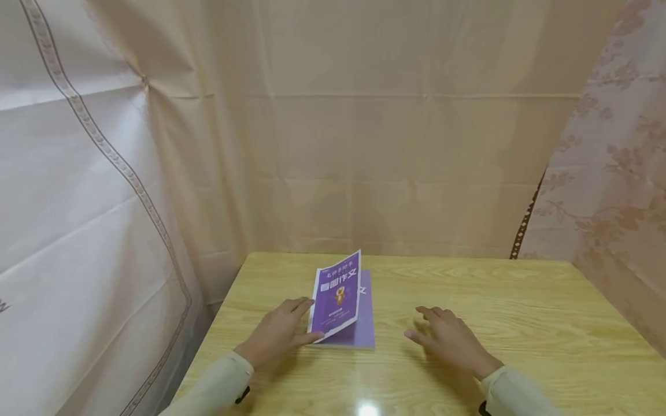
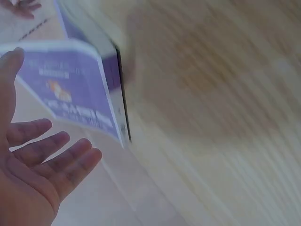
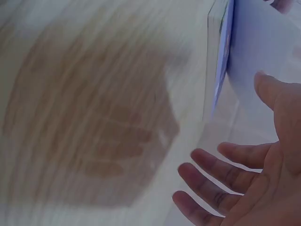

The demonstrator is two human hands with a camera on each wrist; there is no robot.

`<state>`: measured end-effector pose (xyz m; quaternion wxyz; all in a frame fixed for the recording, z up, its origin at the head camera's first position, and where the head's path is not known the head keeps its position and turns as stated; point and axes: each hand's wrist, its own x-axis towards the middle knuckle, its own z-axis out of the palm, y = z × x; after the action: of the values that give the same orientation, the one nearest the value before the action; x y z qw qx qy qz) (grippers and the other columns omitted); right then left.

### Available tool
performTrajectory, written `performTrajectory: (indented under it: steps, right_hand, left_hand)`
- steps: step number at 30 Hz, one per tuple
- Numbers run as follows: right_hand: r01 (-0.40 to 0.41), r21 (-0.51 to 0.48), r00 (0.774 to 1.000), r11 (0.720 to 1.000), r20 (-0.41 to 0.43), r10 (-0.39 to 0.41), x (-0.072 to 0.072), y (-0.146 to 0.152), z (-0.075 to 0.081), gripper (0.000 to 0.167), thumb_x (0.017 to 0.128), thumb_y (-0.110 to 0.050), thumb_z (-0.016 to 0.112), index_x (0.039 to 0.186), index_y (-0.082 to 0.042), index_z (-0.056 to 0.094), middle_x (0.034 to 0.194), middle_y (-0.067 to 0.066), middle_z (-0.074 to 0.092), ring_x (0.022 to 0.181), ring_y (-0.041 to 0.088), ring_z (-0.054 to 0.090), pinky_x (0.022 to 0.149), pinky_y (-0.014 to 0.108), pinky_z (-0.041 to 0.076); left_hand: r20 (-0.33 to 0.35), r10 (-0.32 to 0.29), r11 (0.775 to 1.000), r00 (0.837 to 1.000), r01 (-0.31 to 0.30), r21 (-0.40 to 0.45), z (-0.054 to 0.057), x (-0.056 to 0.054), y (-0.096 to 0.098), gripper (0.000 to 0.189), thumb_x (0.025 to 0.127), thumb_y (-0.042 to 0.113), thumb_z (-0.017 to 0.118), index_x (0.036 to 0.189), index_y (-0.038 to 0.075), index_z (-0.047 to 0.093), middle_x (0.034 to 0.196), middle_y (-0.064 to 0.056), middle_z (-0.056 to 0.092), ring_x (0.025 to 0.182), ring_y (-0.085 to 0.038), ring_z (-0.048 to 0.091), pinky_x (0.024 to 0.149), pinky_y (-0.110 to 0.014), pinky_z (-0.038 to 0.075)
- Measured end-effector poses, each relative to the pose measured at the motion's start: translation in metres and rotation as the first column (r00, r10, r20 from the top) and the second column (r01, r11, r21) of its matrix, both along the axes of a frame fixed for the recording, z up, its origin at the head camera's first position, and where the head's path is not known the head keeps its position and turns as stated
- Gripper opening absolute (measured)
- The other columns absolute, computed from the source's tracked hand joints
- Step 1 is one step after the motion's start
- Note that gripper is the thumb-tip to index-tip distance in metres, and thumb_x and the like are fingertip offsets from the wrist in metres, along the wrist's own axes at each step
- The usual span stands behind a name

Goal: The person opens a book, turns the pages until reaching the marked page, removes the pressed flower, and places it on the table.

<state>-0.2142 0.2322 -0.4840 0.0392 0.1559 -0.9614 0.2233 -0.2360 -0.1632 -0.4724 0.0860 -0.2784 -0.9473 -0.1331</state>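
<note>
A thick purple book [image 1: 367, 323] lies on the wooden table. Its raised cover [image 1: 337, 297], purple with white edges, white characters and a small cartoon figure, slants upward, with more purple printing beneath it. My left hand [image 1: 281, 328] is at the book's left side, its thumb by the cover's lower corner and its fingers spread. In the left wrist view the thumb overlaps the cover's edge [image 2: 75, 87]; I cannot tell if it touches. To the right of the book my right hand [image 1: 450, 340] hovers, fingers loosely spread, holding nothing. The right wrist view shows the cover's pale inner side [image 3: 263, 42].
The light wood-grain table [image 1: 468, 289] extends around the book on both sides. Beige cloth [image 1: 395, 144] hangs behind it, a pale curtain with a patterned band [image 1: 104, 138] hangs at the left, and a floral one [image 1: 619, 190] at the right.
</note>
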Motion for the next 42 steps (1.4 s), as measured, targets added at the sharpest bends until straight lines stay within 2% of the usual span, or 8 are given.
performTrajectory:
  steps: [7, 12, 16, 20, 26, 34, 38, 42]
  right_hand:
    - [-0.031, -0.017, 0.999, 0.999, 0.040, 0.032, 0.001, -0.020, -0.012, 0.070, 0.095, -0.058, 0.065, 0.133, 0.001, 0.065, 0.127, 0.019, 0.065, 0.117, 0.040, 0.061, 0.099, 0.062, 0.046]
    - [-0.057, -0.029, 0.998, 0.998, 0.025, 0.057, 0.002, -0.032, -0.015, 0.064, 0.093, -0.052, 0.070, 0.128, 0.002, 0.068, 0.120, 0.018, 0.068, 0.111, 0.037, 0.064, 0.097, 0.058, 0.049]
    - [-0.095, -0.023, 0.995, 0.995, -0.009, 0.095, 0.002, -0.040, -0.015, 0.057, 0.093, -0.051, 0.071, 0.120, 0.000, 0.072, 0.104, 0.007, 0.068, 0.093, 0.025, 0.064, 0.085, 0.048, 0.054]
    - [-0.131, -0.011, 0.991, 0.991, -0.029, 0.130, 0.002, -0.047, -0.017, 0.040, 0.093, -0.049, 0.071, 0.102, -0.010, 0.072, 0.088, -0.005, 0.057, 0.078, 0.010, 0.051, 0.070, 0.034, 0.049]
    - [-0.174, 0.002, 0.983, 0.985, -0.055, 0.174, 0.000, -0.057, -0.019, 0.034, 0.092, -0.049, 0.072, 0.079, -0.023, 0.055, 0.079, -0.008, 0.047, 0.069, 0.007, 0.041, 0.060, 0.026, 0.039]
    - [-0.195, 0.038, 0.978, 0.980, -0.071, 0.197, -0.001, -0.068, -0.024, 0.033, 0.090, -0.047, 0.075, 0.079, -0.019, 0.061, 0.077, -0.010, 0.044, 0.069, 0.007, 0.040, 0.063, 0.030, 0.037]
    - [-0.211, 0.044, 0.974, 0.976, -0.080, 0.214, -0.001, -0.071, -0.023, 0.035, 0.088, -0.043, 0.078, 0.099, -0.009, 0.075, 0.074, -0.011, 0.045, 0.068, 0.006, 0.041, 0.066, 0.035, 0.039]
    - [-0.227, 0.033, 0.971, 0.973, -0.064, 0.228, -0.003, -0.074, -0.022, 0.043, 0.088, -0.039, 0.079, 0.113, -0.006, 0.075, 0.073, -0.015, 0.050, 0.069, 0.005, 0.046, 0.072, 0.043, 0.044]
  left_hand:
    - [0.030, -0.062, 0.998, 0.998, 0.063, -0.029, -0.012, 0.003, 0.023, 0.082, 0.092, 0.064, 0.065, 0.148, 0.005, 0.053, 0.144, -0.016, 0.057, 0.127, -0.032, 0.059, 0.104, -0.047, 0.049]
    - [-0.017, -0.077, 0.997, 0.997, 0.076, -0.022, -0.016, 0.003, 0.030, 0.067, 0.097, 0.052, 0.066, 0.145, 0.007, 0.055, 0.139, -0.012, 0.061, 0.121, -0.028, 0.061, 0.102, -0.045, 0.051]
    - [-0.031, -0.066, 0.998, 0.997, 0.066, -0.005, -0.017, 0.004, 0.032, 0.059, 0.099, 0.045, 0.066, 0.143, 0.007, 0.057, 0.137, -0.011, 0.063, 0.120, -0.026, 0.062, 0.101, -0.044, 0.051]
    - [-0.005, -0.053, 0.999, 0.999, 0.053, -0.007, -0.018, 0.005, 0.034, 0.056, 0.100, 0.044, 0.065, 0.142, 0.008, 0.058, 0.135, -0.010, 0.064, 0.118, -0.025, 0.063, 0.100, -0.043, 0.052]
    - [0.050, -0.036, 0.999, 0.998, 0.038, -0.031, -0.022, 0.006, 0.035, 0.053, 0.101, 0.043, 0.063, 0.142, 0.009, 0.059, 0.129, -0.011, 0.066, 0.112, -0.024, 0.065, 0.094, -0.042, 0.055]
    - [0.007, -0.081, 0.996, 0.997, 0.081, -0.039, -0.026, 0.005, 0.035, 0.047, 0.102, 0.035, 0.061, 0.139, 0.006, 0.060, 0.123, -0.011, 0.070, 0.108, -0.024, 0.067, 0.091, -0.040, 0.056]
    - [-0.052, -0.096, 0.995, 0.994, 0.096, -0.003, -0.029, 0.004, 0.037, 0.044, 0.102, 0.027, 0.059, 0.139, 0.003, 0.057, 0.104, -0.009, 0.072, 0.089, -0.019, 0.067, 0.077, -0.035, 0.058]
    - [-0.056, -0.092, 0.988, 0.994, 0.098, 0.116, -0.028, 0.002, 0.036, 0.053, 0.104, 0.021, 0.056, 0.150, 0.001, 0.042, 0.091, -0.006, 0.069, 0.071, -0.010, 0.060, 0.063, -0.028, 0.054]
